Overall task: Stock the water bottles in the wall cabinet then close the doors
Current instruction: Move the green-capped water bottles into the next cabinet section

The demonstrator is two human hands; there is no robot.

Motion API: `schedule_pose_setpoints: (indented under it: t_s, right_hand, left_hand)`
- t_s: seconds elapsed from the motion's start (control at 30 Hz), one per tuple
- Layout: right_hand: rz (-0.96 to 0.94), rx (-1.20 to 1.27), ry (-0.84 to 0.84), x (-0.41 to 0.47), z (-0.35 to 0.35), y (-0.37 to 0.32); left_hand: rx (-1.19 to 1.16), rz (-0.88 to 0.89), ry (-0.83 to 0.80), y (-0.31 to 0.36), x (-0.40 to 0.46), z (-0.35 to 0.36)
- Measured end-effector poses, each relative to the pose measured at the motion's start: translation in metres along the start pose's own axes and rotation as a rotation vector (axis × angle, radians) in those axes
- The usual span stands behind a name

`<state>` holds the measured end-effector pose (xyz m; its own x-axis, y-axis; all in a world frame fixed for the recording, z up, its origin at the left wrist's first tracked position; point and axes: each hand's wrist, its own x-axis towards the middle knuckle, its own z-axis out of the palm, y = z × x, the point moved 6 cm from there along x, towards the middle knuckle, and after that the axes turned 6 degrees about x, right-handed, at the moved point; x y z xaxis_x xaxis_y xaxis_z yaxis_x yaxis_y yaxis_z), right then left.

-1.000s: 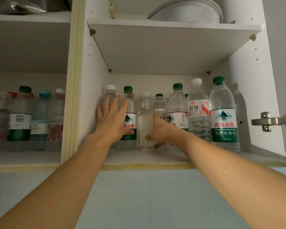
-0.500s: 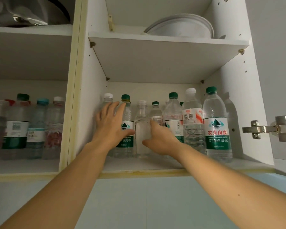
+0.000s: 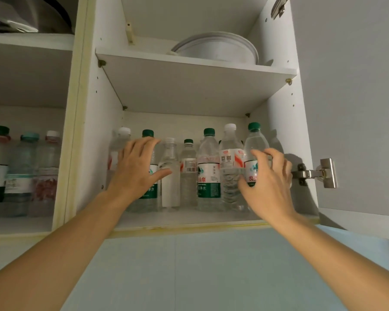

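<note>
Bottles (image 3: 208, 171) clear, green/white caps, upright; L hand (image 3: 136, 169) & R hand (image 3: 266, 182) spread open.

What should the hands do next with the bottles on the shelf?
Probably the right hand should close on the rightmost green-capped bottle and nudge it back. Its fingers curl open just in front of it, and the left hand lies flat on the left bottles. The door is open.
</note>
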<state>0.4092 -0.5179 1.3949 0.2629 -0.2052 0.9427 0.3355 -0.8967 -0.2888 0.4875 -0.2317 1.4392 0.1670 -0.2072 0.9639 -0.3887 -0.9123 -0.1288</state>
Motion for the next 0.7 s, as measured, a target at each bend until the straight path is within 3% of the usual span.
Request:
schedule_pose_setpoints:
  t_s: [0.2, 0.33, 0.53, 0.7]
  right_hand:
    - [0.260, 0.146, -0.087, -0.008, 0.011, 0.042]
    - [0.245, 0.107, -0.120, -0.008, 0.016, 0.041]
    - [0.248, 0.106, -0.182, -0.009, 0.018, 0.041]
    - [0.231, 0.057, -0.125, -0.008, 0.016, 0.044]
  left_hand:
    - [-0.086, 0.045, -0.059, 0.015, 0.004, 0.008]
    - [-0.267, -0.006, -0.041, 0.043, 0.019, 0.009]
    - [-0.444, -0.156, -0.298, 0.094, 0.042, 0.049]
    - [-0.645, -0.333, -0.423, 0.099, 0.040, 0.083]
